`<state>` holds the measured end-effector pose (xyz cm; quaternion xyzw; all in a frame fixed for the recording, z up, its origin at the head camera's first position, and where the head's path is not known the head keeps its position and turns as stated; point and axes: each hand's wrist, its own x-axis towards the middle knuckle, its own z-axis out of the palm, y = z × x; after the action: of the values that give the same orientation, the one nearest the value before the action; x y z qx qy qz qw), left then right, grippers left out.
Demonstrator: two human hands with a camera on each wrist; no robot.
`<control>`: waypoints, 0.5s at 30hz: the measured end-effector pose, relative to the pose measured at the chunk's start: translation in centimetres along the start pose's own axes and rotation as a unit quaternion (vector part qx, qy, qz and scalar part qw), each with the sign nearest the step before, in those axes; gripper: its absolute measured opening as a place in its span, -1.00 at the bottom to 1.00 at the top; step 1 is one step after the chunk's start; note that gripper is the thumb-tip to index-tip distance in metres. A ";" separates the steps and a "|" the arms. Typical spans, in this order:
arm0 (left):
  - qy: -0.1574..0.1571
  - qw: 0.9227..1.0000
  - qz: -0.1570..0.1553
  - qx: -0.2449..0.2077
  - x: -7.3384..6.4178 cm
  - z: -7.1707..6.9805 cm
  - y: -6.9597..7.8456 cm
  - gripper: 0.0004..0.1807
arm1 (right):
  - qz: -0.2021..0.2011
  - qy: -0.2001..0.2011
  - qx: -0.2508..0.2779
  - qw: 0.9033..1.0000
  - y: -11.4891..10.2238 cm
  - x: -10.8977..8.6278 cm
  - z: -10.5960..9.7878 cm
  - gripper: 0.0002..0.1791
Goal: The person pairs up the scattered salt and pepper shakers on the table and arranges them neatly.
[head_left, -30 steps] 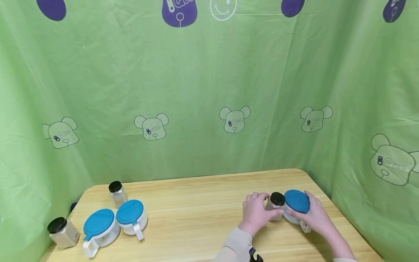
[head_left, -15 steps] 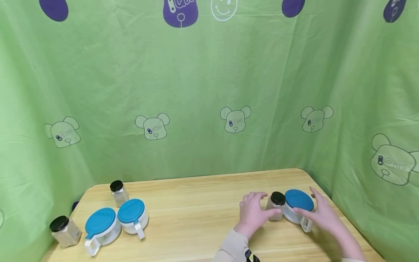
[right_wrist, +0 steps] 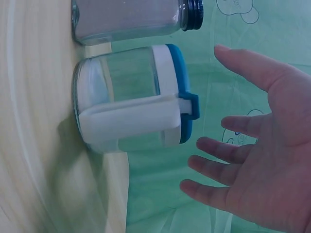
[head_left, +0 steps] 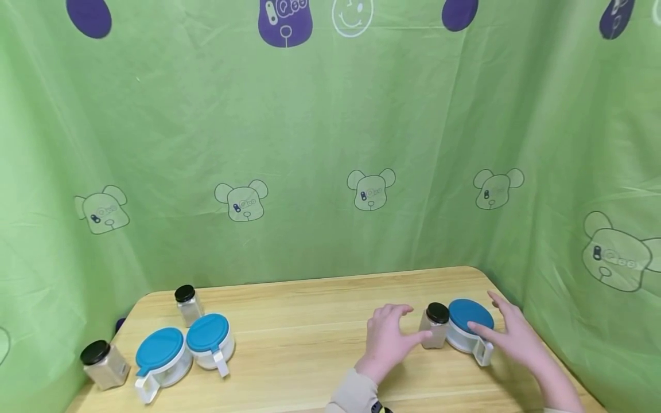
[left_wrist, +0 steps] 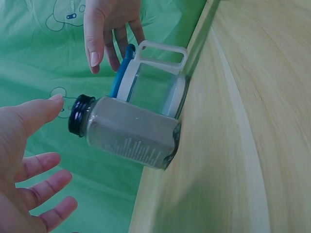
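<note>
On the right part of the table stands a clear jar with a black lid (head_left: 435, 335), filled with something greyish. Right beside it is a clear seasoning pot (right_wrist: 131, 73) with a blue lid and a white handle pointing toward me. My left hand (head_left: 386, 344) hovers left of the jar, fingers spread; a gap shows between them in the left wrist view. My right hand (right_wrist: 286, 141) is apart from the pot, thumb and fingers extended and holding nothing. Both jar and pot stand upright.
At the table's left are two blue-lidded pots (head_left: 159, 351) with white handles and two black-lidded jars (head_left: 189, 310), one behind and one at the left edge. A green printed curtain (head_left: 310, 241) surrounds the wooden table (head_left: 310, 321) at the back and sides.
Both hands have let go: the left hand has drawn away leftward from the jar, and the right hand has come off the pot. The jar and pot stay in place.
</note>
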<state>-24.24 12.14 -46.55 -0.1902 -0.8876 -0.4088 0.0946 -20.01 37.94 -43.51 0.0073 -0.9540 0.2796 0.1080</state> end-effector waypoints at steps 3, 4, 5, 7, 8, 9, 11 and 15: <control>0.009 1.000 0.011 -0.001 -0.3 -0.7 -0.1 -0.44 | -0.006 0.022 -0.002 1.000 -0.3 -0.1 -0.1 0.00; 0.013 1.000 0.015 -0.001 -0.5 -1.0 -0.1 -0.47 | -0.009 0.032 -0.003 0.999 -0.5 -0.1 -0.1 -0.03; 0.017 1.000 0.020 0.000 -0.6 -1.2 -0.2 -0.49 | -0.011 0.041 -0.001 0.999 -0.6 0.0 -0.1 -0.06; 0.027 0.999 0.033 0.003 -0.8 -1.7 -0.4 -0.52 | -0.017 0.063 -0.001 0.998 -0.9 0.0 -0.1 -0.12; 0.031 0.999 0.038 0.005 -0.9 -1.9 -0.5 -0.53 | -0.019 0.074 -0.001 0.997 -1.1 0.0 -0.1 -0.15; 0.035 0.998 0.043 0.006 -1.0 -2.1 -0.6 -0.54 | -0.020 0.081 0.001 0.996 -1.2 0.0 -0.1 -0.17; 0.042 0.998 0.053 0.010 -1.2 -2.5 -0.7 -0.56 | -0.026 0.099 0.003 0.995 -1.5 0.0 0.0 -0.22; 0.049 0.996 0.073 0.019 -1.6 -3.3 -1.1 -0.57 | -0.035 0.132 0.001 0.991 -2.1 0.0 0.1 -0.32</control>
<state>-23.18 8.57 -45.72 -0.2329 -0.8733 -0.3923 0.1711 -19.85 36.08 -42.49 0.0038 -0.9304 0.2750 0.2423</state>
